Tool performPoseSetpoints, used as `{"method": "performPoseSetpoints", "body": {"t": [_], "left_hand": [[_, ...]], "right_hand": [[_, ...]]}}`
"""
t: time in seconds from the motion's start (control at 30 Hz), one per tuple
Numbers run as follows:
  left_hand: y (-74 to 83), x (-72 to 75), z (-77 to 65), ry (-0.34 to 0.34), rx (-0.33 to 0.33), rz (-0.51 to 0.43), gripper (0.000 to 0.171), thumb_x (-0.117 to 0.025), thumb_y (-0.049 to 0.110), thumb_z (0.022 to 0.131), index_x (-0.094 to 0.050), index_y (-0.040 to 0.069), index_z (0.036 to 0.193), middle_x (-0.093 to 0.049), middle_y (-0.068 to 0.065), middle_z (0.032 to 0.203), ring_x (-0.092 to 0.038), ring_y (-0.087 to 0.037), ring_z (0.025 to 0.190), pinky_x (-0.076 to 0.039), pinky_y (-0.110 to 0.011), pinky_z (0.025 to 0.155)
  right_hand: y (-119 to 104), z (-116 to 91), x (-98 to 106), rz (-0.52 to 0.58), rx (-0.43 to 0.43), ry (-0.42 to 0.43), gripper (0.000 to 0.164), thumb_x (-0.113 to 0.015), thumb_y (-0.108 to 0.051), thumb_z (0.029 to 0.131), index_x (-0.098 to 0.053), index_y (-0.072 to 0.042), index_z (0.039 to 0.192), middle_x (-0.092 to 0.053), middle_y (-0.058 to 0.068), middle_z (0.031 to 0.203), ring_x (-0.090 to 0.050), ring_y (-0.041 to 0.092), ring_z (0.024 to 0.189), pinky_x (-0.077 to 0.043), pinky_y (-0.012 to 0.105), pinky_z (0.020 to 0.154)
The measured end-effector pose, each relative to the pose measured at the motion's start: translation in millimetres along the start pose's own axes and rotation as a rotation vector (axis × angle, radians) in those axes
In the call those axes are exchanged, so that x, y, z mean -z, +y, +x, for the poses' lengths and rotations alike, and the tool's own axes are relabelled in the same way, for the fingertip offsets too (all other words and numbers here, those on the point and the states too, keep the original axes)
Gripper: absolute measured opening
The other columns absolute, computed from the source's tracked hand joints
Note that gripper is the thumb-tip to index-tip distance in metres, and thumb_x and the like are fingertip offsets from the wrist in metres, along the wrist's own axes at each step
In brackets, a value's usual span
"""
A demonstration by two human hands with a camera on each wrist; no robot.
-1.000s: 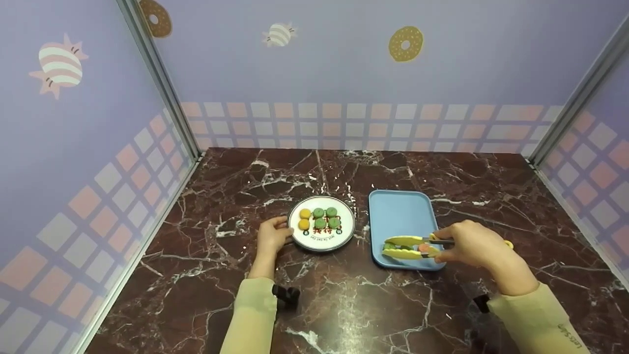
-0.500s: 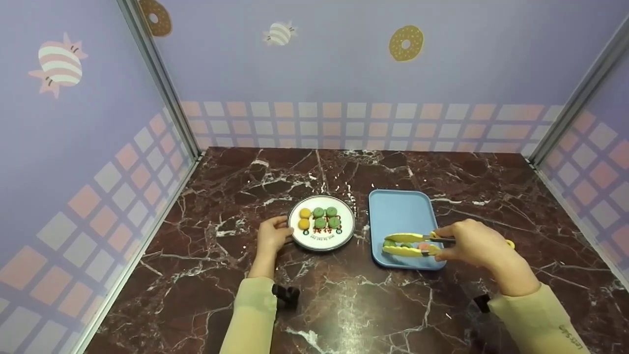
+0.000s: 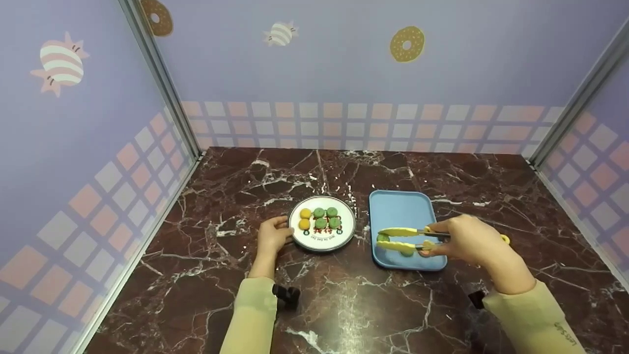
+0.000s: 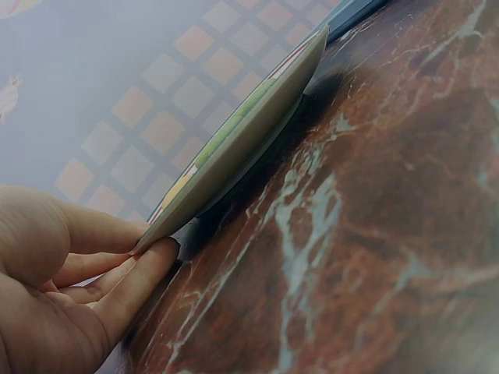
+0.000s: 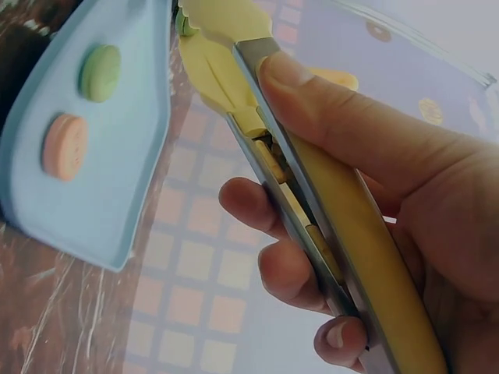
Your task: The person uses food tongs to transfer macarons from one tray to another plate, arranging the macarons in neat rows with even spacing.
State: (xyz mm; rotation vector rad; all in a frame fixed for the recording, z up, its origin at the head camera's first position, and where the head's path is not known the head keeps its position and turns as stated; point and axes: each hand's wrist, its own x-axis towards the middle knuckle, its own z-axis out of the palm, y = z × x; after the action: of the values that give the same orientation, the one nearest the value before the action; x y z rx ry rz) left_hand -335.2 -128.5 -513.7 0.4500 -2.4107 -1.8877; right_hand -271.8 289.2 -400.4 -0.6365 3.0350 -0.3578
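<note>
My left hand [image 3: 273, 237] pinches the near-left rim of a round white plate [image 3: 314, 242], thumb above and fingers beneath, as the left wrist view shows. Two yellow macarons [image 3: 304, 219] and several green macarons [image 3: 320, 218] lie in rows on it. In my right hand [image 3: 474, 243] is a pair of yellow tongs [image 5: 343, 226], their scalloped tips around a green macaron [image 3: 383, 238] above the tray. Below, a second green macaron [image 5: 100, 72] and a pink-orange macaron [image 5: 65, 146] lie in the blue tray [image 3: 400, 206]; the tongs and hand hide the pink-orange one in the head view.
The plate and tray stand side by side on a dark red marbled table [image 3: 344, 305], a narrow gap between them. Patterned purple panels [image 3: 334, 73] enclose the back and both sides. A black wrist camera [image 3: 286, 295] is strapped by the left sleeve.
The tongs have closed on the green macaron and risen with it, slightly up and left in the head view. The left hand and plate have stayed put.
</note>
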Motion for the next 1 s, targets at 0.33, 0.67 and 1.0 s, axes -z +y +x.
{"method": "performPoseSetpoints", "body": {"t": [0.33,0.67,1.0], "left_hand": [[-1.3,1.2,0.3,0.007,-0.017,0.030,0.047,-0.068,-0.008,0.087,-0.061,-0.011,0.133,-0.066,-0.033,0.128,-0.070,-0.041,0.115,-0.068,-0.033,0.082],[-1.1,1.8,-0.9,-0.009,-0.014,-0.003,0.047,-0.066,-0.010,0.088,-0.060,-0.012,0.135,-0.063,-0.035,0.129,-0.073,-0.041,0.107,-0.069,-0.033,0.079],[0.8,0.9,-1.4,-0.002,-0.012,0.005,0.047,-0.068,-0.010,0.087,-0.061,-0.011,0.134,-0.065,-0.033,0.128,-0.074,-0.040,0.105,-0.069,-0.032,0.078]], "right_hand": [[-19.9,19.0,-0.1,-0.006,0.053,0.001,0.051,-0.086,-0.038,0.081,-0.076,-0.017,0.126,-0.081,0.007,0.104,-0.058,0.014,0.061,-0.049,0.032,0.055],[-45.4,50.8,-10.5,-0.028,0.141,0.027,0.051,-0.087,-0.040,0.079,-0.077,-0.016,0.123,-0.080,0.006,0.109,-0.074,0.026,0.082,-0.060,0.039,0.061],[-71.8,83.0,-30.7,-0.002,0.197,0.034,0.046,-0.088,-0.038,0.079,-0.078,-0.020,0.120,-0.080,0.005,0.104,-0.073,0.029,0.084,-0.063,0.046,0.067]]}}
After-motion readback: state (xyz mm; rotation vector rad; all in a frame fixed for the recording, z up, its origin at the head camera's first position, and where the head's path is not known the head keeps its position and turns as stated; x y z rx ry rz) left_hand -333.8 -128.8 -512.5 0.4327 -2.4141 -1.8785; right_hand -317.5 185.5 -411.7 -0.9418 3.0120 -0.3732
